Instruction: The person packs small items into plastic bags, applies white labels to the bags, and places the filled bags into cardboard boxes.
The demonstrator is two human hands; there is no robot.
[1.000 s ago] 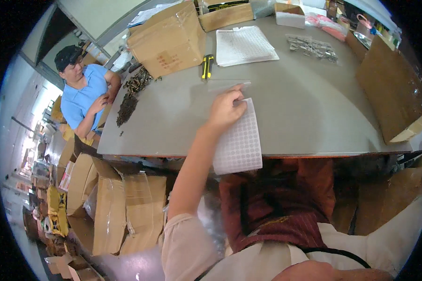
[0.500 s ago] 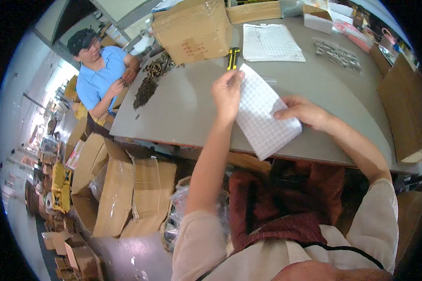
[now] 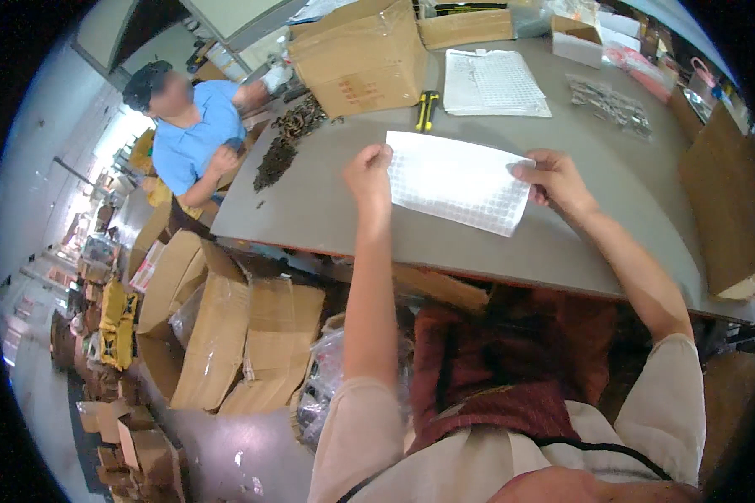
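Left to right: the closed carton (image 3: 362, 59) and, far right, the small open box (image 3: 580, 39) show no contents I can make out. My left hand (image 3: 369, 172) pinches the sheet (image 3: 460, 181) at its left edge and my right hand (image 3: 552, 178) clamps its right edge. The sheet is held just above the table (image 3: 310, 210), long axis left-right, right end dipping slightly.

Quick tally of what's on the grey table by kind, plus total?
White gridded sheets: 2, one held by left hand and right hand, one stack lying flat
Cardboard boxes: 2, large, small
Yellow-black tool: 1
Piles of small dark parts: 2
Total: 7
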